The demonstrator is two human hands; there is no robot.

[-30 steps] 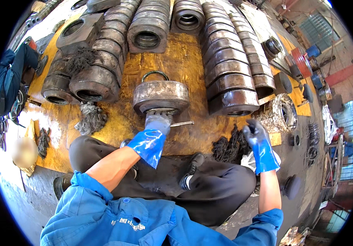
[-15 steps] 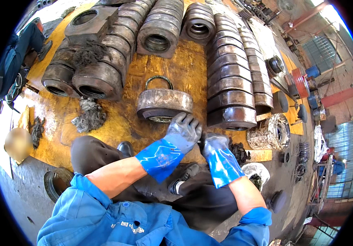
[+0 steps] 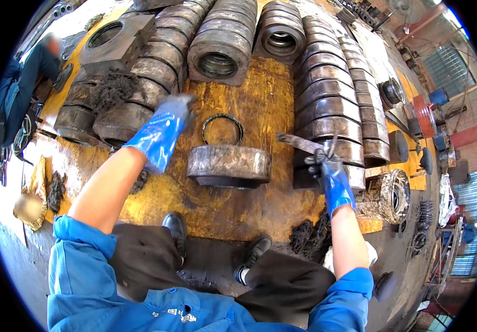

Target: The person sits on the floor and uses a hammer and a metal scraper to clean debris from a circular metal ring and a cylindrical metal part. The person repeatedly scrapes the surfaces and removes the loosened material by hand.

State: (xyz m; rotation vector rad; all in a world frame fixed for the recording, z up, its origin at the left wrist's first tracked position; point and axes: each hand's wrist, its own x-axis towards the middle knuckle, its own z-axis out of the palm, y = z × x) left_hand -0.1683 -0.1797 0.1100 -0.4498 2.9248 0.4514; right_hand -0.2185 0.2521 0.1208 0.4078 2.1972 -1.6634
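A thick worn metal ring block (image 3: 228, 165) rests on the yellow board in front of me, and a thin dark ring (image 3: 205, 131) lies just behind it. My right hand (image 3: 326, 166), in a blue glove with a dark palm, grips a flat, dirty metal bar-like tool (image 3: 300, 143) beside the right-hand row of rings. The tool's exact kind is unclear. Reaching out left of the thin ring, my left hand (image 3: 175, 113) wears a matching glove; motion smears its fingers. A clump of dark fibre waste (image 3: 114, 86) sits on the rings close by.
Rows of stacked metal rings (image 3: 327, 110) line both sides of the yellow board (image 3: 194, 213). A wrapped ring part (image 3: 385, 196) stands at the right, near more dark waste (image 3: 309, 235). At the far left sits another person (image 3: 25, 77). My shoes (image 3: 176, 229) are at the board's near edge.
My hands were together in front of the block; they have parted. The left has swung forward and left, the right to the right with the metal tool now showing. The view has shifted slightly.
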